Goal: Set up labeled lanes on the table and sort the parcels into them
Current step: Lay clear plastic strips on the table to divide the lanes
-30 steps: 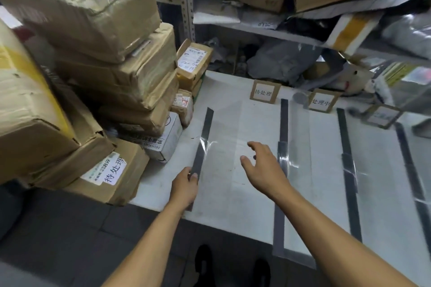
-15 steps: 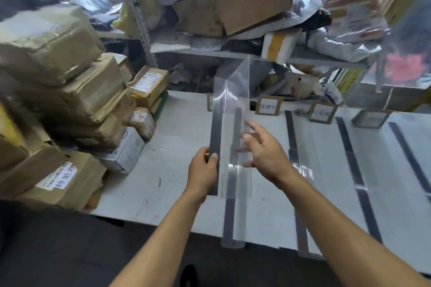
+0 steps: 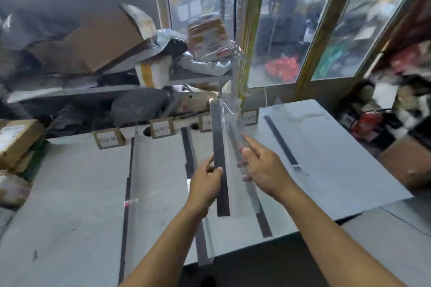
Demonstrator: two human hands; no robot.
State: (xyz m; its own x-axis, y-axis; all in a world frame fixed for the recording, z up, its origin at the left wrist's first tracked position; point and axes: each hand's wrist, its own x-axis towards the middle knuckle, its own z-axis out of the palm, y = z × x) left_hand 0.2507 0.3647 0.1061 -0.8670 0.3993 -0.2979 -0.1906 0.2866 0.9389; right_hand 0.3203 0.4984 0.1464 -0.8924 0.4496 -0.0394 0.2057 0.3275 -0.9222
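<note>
My left hand (image 3: 205, 184) pinches the edge of a long dark strip (image 3: 220, 147) joined to a clear plastic sheet (image 3: 229, 121), held upright above the grey table (image 3: 81, 193). My right hand (image 3: 265, 170) rests against the clear sheet with its index finger straight. Other dark lane strips (image 3: 189, 154) (image 3: 282, 142) (image 3: 127, 205) lie lengthwise on the table. Cardboard label cards (image 3: 108, 138) (image 3: 162, 127) (image 3: 249, 117) stand along the far edge. A brown parcel (image 3: 16, 137) sits at the table's left end.
A metal shelf (image 3: 198, 77) behind the table is piled with boxes and mailer bags. Windows rise at the back right. A red fire extinguisher (image 3: 366, 121) and a brown box (image 3: 408, 161) sit on the floor to the right.
The strip with its clear sheet was lifted off the table's left lane and carried to the right. My view has swung right, away from the stack of parcels.
</note>
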